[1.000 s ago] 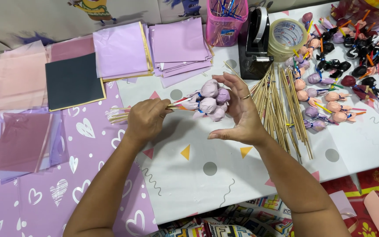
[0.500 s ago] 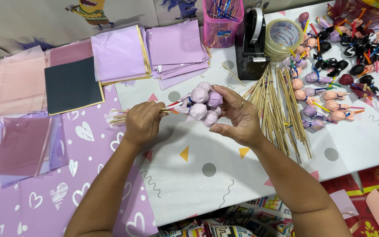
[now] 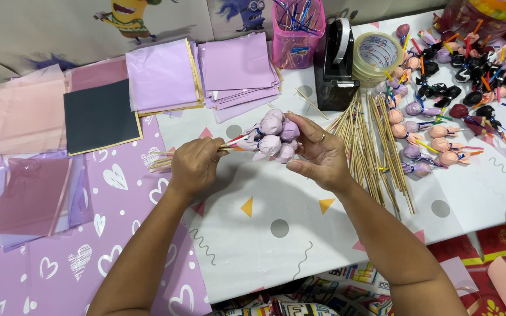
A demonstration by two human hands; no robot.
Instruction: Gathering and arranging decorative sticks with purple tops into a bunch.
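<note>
Above a white patterned table [image 3: 276, 234], the left hand [image 3: 194, 167] grips the wooden sticks [image 3: 162, 161] of a bunch of lilac wrapped balls [image 3: 273, 137]. The balls sit between the hands; the right hand [image 3: 320, 153] cups them with curled fingers. Loose skewers [image 3: 376, 146] lie just right.

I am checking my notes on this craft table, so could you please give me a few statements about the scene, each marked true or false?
1. The left hand grips the sticks of a bunch of lilac wrapped balls. True.
2. The right hand rests flat on the table, away from the bunch. False: it cups the balls.
3. A tape dispenser stands beside a pink pen cup. True.
4. The loose skewers lie left of the left hand. False: they lie right of the right hand.
5. A dark sheet lies among the paper stacks. True.
</note>
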